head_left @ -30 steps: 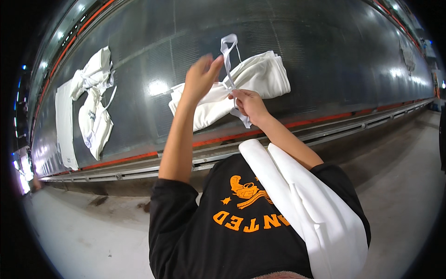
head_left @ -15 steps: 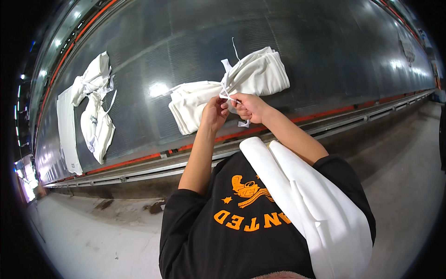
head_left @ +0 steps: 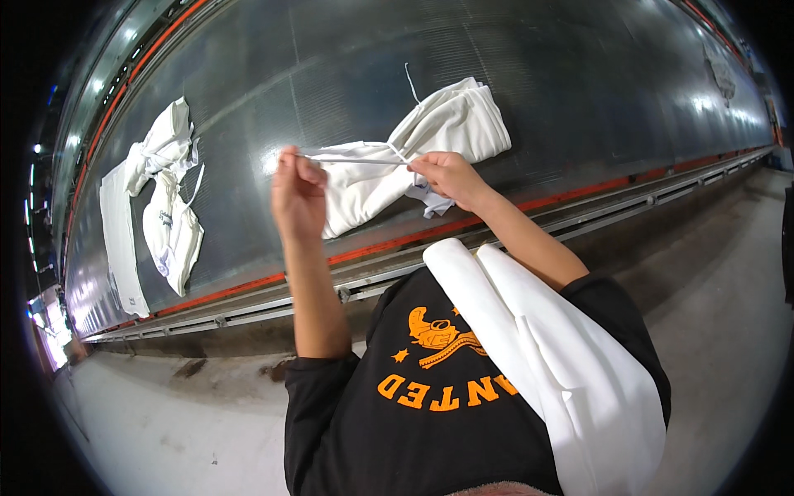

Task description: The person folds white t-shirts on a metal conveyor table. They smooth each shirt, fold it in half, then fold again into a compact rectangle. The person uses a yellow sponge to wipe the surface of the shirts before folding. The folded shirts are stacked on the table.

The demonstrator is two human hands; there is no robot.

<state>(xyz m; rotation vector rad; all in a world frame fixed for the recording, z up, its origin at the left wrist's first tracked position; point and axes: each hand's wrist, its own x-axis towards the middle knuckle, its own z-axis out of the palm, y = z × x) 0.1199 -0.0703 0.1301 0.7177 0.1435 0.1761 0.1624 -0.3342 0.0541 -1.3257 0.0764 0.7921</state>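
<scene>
A bundle of folded white fabric lies on the dark surface, gathered at its middle by a thin white tie. My left hand is closed on the tie's end, at the bundle's left side. My right hand pinches the tie close to the gathered middle, and the tie runs taut between both hands. Just past the right fingers, a crumpled white flap hangs at the near edge of the bundle. Another loose cord sticks out at the far side.
Left of the bundle lie a second tied white fabric bundle and a flat white strip. A metal rail and red edging run along the near side of the dark surface. White cloth is draped over my torso.
My left hand has moved left from the middle of the bundle, drawing the tie out straight. My right hand has stayed near the middle, shifting slightly right.
</scene>
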